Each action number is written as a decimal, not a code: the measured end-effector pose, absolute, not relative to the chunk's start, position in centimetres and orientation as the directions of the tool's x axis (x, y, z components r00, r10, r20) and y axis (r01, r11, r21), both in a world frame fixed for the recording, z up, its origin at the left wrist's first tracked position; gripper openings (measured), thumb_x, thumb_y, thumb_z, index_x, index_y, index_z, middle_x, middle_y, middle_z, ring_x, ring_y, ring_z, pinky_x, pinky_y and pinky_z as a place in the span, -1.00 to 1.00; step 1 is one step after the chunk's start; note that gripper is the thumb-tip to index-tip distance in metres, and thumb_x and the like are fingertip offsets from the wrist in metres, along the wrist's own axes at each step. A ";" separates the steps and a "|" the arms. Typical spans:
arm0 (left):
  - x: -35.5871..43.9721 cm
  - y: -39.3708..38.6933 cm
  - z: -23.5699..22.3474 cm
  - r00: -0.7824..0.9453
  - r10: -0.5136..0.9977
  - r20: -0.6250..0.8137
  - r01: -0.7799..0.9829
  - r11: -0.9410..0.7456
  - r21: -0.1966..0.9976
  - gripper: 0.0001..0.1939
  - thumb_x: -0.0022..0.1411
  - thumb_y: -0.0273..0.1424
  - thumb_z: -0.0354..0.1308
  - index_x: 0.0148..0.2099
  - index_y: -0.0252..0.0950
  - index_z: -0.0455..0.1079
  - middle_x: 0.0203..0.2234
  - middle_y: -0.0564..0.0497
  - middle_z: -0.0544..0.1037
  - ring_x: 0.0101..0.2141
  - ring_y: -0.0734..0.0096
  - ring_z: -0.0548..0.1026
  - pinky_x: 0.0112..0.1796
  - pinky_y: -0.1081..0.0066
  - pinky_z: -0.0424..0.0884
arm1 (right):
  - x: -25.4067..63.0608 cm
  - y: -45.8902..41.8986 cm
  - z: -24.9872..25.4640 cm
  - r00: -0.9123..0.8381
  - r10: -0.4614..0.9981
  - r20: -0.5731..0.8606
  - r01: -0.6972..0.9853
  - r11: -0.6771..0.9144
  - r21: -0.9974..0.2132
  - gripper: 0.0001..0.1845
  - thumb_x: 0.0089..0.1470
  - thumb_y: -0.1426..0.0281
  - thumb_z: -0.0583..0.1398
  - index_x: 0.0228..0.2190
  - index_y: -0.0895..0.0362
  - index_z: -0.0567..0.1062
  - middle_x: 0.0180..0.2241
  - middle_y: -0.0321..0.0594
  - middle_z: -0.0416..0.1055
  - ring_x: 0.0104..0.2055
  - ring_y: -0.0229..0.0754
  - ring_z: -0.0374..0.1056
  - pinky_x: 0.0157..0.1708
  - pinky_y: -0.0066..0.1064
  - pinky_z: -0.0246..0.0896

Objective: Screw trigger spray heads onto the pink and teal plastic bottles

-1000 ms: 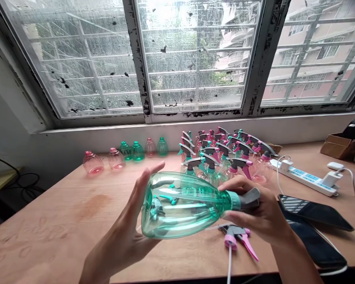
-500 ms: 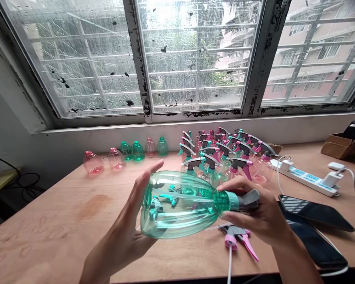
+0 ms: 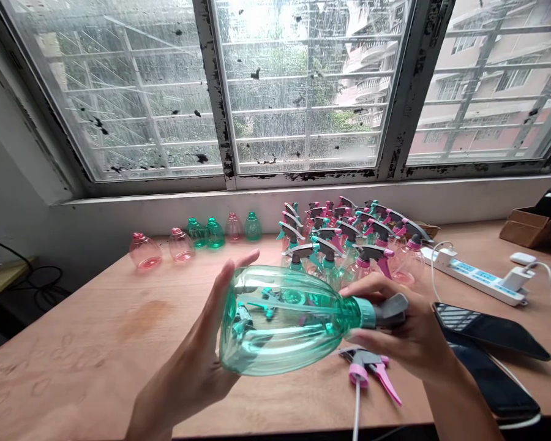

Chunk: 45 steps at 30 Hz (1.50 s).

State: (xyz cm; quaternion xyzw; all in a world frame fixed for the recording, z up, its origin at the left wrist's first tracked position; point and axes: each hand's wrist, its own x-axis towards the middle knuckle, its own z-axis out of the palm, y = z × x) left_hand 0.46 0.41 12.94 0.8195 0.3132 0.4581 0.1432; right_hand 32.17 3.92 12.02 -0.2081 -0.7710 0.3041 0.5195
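A clear green spray bottle (image 3: pixel 284 318) lies on its side in the air between my two hands, its base to the left. My left hand (image 3: pixel 206 343) cups the base end, thumb along the top. The fingers of my right hand (image 3: pixel 404 324) close around the neck and the grey-and-teal spray head (image 3: pixel 386 311). A tube shows inside the bottle. Below it on the table lies a loose pink-and-grey trigger sprayer (image 3: pixel 367 367) with a white tube. Other trigger parts, seen through the green plastic, are hard to make out.
Several bottles with spray heads (image 3: pixel 344 236) stand crowded at the back. Left of them are several open-necked bottles, pink (image 3: pixel 144 252) and green (image 3: pixel 252 226). A power strip (image 3: pixel 475 275), two phones (image 3: pixel 491 331) and a cardboard box (image 3: pixel 528 226) are on the right.
The bottle and both hands have shifted very slightly right, and the bottle's base sits a little lower. Both hands keep their hold; the things on the table stay put.
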 end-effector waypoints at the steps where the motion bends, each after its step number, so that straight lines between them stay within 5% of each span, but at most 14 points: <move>1: 0.5 0.4 12.9 0.397 0.638 0.660 0.399 -0.768 0.502 0.10 0.43 -0.53 0.22 0.61 0.30 -0.44 0.61 -0.06 0.00 0.51 -0.14 0.18 0.28 -0.15 0.49 | 32.2 3.9 12.1 -0.367 0.635 0.680 0.012 0.734 -0.679 -0.65 0.20 0.33 0.49 -0.02 -0.07 0.58 -0.46 -0.40 0.53 -0.54 -0.25 0.40 -0.52 -0.52 0.34; 10: 0.6 0.1 13.0 0.390 0.708 0.588 0.384 -0.706 0.595 0.34 0.20 -0.28 0.54 0.63 0.22 -0.40 0.63 -0.10 -0.13 0.52 -0.39 0.06 0.24 -0.20 0.54 | 31.8 3.8 12.1 -0.322 0.640 0.697 0.029 0.743 -0.669 -0.67 0.20 0.29 0.49 -0.05 -0.12 0.57 -0.48 -0.44 0.49 -0.55 -0.28 0.35 -0.55 -0.55 0.27; 18: 0.6 0.1 13.5 0.426 0.632 0.648 0.445 -0.769 0.459 0.12 0.41 -0.57 0.20 0.59 0.41 -0.42 0.62 0.06 -0.08 0.53 -0.17 0.09 0.38 -0.27 0.31 | 31.8 4.0 11.6 -0.317 0.655 0.686 -0.008 0.721 -0.693 -0.65 0.19 0.32 0.50 -0.03 -0.12 0.58 -0.46 -0.43 0.51 -0.54 -0.29 0.33 -0.53 -0.55 0.26; 22: 0.6 0.1 13.1 0.410 0.670 0.619 0.414 -0.741 0.528 0.20 0.39 -0.34 0.36 0.61 0.25 -0.52 0.63 -0.08 -0.12 0.54 -0.24 0.05 0.31 -0.26 0.42 | 31.6 3.8 11.4 -0.290 0.677 0.677 -0.035 0.699 -0.714 -0.65 0.17 0.34 0.51 -0.04 -0.11 0.61 -0.47 -0.43 0.51 -0.55 -0.30 0.33 -0.54 -0.55 0.26; 25: 0.6 0.1 13.0 0.394 0.701 0.594 0.391 -0.713 0.583 0.35 0.26 -0.16 0.49 0.63 0.13 -0.55 0.63 -0.17 -0.16 0.54 -0.30 0.01 0.36 -0.33 0.31 | 31.3 3.7 11.4 -0.269 0.691 0.671 -0.058 0.684 -0.727 -0.64 0.13 0.37 0.53 -0.06 -0.07 0.63 -0.45 -0.41 0.55 -0.55 -0.30 0.37 -0.54 -0.55 0.30; 30: 0.3 0.1 13.4 0.400 0.688 0.606 0.436 -0.724 0.534 0.16 0.35 -0.33 0.41 0.64 0.14 -0.35 0.62 -0.12 -0.07 0.56 -0.26 -0.05 0.44 -0.37 0.07 | 31.1 3.6 11.5 -0.233 0.718 0.656 -0.099 0.653 -0.751 -0.67 0.11 0.37 0.55 -0.10 -0.02 0.66 -0.43 -0.37 0.59 -0.55 -0.29 0.41 -0.54 -0.54 0.35; 39: -0.1 0.3 13.3 0.358 0.681 0.639 0.470 -0.723 0.507 0.07 0.35 -0.22 0.42 0.63 0.16 -0.21 0.54 -0.15 0.19 0.44 -0.18 0.29 0.38 -0.18 0.33 | 31.6 4.0 12.0 -0.306 0.672 0.674 -0.091 0.684 -0.724 -0.65 0.13 0.26 0.54 -0.08 -0.02 0.64 -0.48 -0.37 0.55 -0.59 -0.27 0.39 -0.59 -0.51 0.34; 45: -0.5 0.5 12.8 0.296 0.707 0.642 0.504 -0.687 0.524 0.22 0.04 0.02 0.58 0.60 0.16 0.00 0.48 -0.13 0.33 0.37 -0.35 0.40 0.33 -0.18 0.43 | 31.8 3.7 11.5 -0.268 0.657 0.705 0.012 0.734 -0.679 -0.61 0.09 0.26 0.56 -0.08 0.00 0.65 -0.44 -0.32 0.60 -0.52 -0.22 0.45 -0.52 -0.49 0.36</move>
